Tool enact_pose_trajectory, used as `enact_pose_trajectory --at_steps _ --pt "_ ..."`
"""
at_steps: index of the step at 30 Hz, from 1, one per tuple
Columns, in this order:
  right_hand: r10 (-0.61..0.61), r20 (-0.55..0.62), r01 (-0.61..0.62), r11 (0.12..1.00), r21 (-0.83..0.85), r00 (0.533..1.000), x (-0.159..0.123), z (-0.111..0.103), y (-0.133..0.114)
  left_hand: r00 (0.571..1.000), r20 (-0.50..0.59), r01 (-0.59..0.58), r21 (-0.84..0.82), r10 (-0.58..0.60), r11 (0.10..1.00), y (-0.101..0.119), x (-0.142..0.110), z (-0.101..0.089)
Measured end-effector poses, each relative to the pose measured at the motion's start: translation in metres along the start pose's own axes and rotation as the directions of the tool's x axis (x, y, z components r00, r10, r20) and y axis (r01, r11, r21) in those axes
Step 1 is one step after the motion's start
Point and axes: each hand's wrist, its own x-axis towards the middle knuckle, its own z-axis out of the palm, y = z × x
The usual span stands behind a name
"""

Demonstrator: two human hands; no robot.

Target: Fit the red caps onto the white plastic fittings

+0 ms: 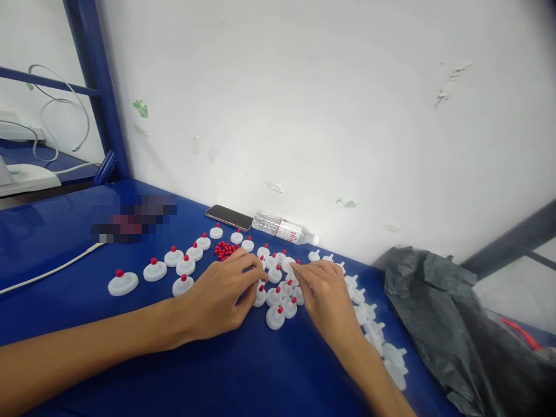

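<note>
My left hand (228, 289) is over the middle of the blue table, thumb and fingers curled together at the left edge of a cluster of white round caps with red tips (274, 297). Whatever is between its fingertips is too small or hidden to name. My right hand (328, 292) is closed in a pinch at the right side of the same cluster, its fingertips beside a white cap (287, 264). What it pinches, if anything, does not show. Beyond my left hand lies a pile of small red tips (225, 249). More red-tipped white caps (123, 282) stand to the left.
White caps without red tips (393, 354) line the right side, partly behind my right hand. A black plastic bag (443, 324) lies farther right. Against the wall rest a phone (229, 217) and a clear bottle (282, 227). A white cable (56, 269) crosses the left side.
</note>
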Motion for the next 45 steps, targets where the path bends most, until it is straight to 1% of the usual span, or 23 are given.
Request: enact_pose_trajectory --at_steps 2,4,7,9,11,14,17,20,22,25,28,30,34,38,41,45 --pt "-0.018 0.053 0.020 0.998 -0.053 0.998 0.003 0.002 0.000 1.000 -0.004 -0.009 0.063 0.010 0.998 -0.001 0.001 -0.002" --pt "-0.041 0.089 0.051 0.992 -0.117 0.995 0.005 0.004 -0.001 0.999 0.006 -0.038 0.195 0.038 0.980 -0.003 0.003 -0.006" --pt "-0.083 0.117 0.102 0.979 -0.174 0.990 0.007 0.006 -0.003 0.998 0.029 -0.063 0.450 0.056 0.891 -0.008 0.010 -0.014" --pt "-0.100 0.133 0.122 0.978 -0.170 0.986 0.007 0.008 -0.004 1.000 0.018 -0.019 0.566 0.011 0.824 -0.012 0.015 -0.020" --pt "-0.103 0.154 0.127 0.980 -0.153 0.983 0.006 0.009 -0.004 0.998 0.000 0.050 0.620 -0.064 0.783 -0.016 0.019 -0.026" --pt "-0.098 0.173 0.120 0.986 -0.119 0.980 0.004 0.011 -0.002 0.986 0.013 0.118 0.640 -0.164 0.759 -0.023 0.022 -0.031" --pt "-0.083 0.177 0.104 0.988 -0.117 0.981 0.003 0.012 -0.002 0.967 0.062 0.149 0.647 -0.247 0.748 -0.028 0.023 -0.034" --pt "-0.059 0.165 0.084 0.986 -0.146 0.984 0.004 0.006 -0.003 0.946 0.101 0.170 0.659 -0.309 0.733 -0.031 0.023 -0.034" --pt "-0.024 0.157 0.049 0.987 -0.155 0.987 0.006 -0.002 -0.003 0.938 0.116 0.171 0.664 -0.326 0.728 -0.031 0.021 -0.033" --pt "0.078 0.132 -0.053 0.982 -0.181 0.988 0.007 -0.015 0.003 0.933 0.138 0.161 0.664 -0.332 0.730 -0.033 0.017 -0.029" --pt "0.168 0.087 -0.146 0.965 -0.216 0.982 0.004 -0.023 0.018 0.921 0.191 0.130 0.671 -0.340 0.730 -0.037 0.011 -0.024" --pt "0.225 0.088 -0.199 0.950 -0.239 0.970 0.000 -0.024 0.031 0.910 0.239 0.097 0.670 -0.338 0.736 -0.040 0.007 -0.022" --pt "0.327 0.164 -0.272 0.919 -0.285 0.931 -0.010 -0.021 0.050 0.892 0.321 0.036 0.650 -0.318 0.759 -0.042 0.004 -0.018" --pt "0.396 0.278 -0.326 0.907 -0.266 0.875 -0.016 -0.014 0.059 0.894 0.326 0.027 0.646 -0.308 0.763 -0.041 0.007 -0.014" --pt "0.395 0.344 -0.333 0.915 -0.227 0.852 -0.018 -0.010 0.063 0.906 0.306 0.033 0.638 -0.293 0.769 -0.040 0.011 -0.012" --pt "0.353 0.401 -0.310 0.935 -0.171 0.845 -0.017 -0.010 0.064 0.924 0.286 0.029 0.607 -0.253 0.794 -0.040 0.013 -0.009"
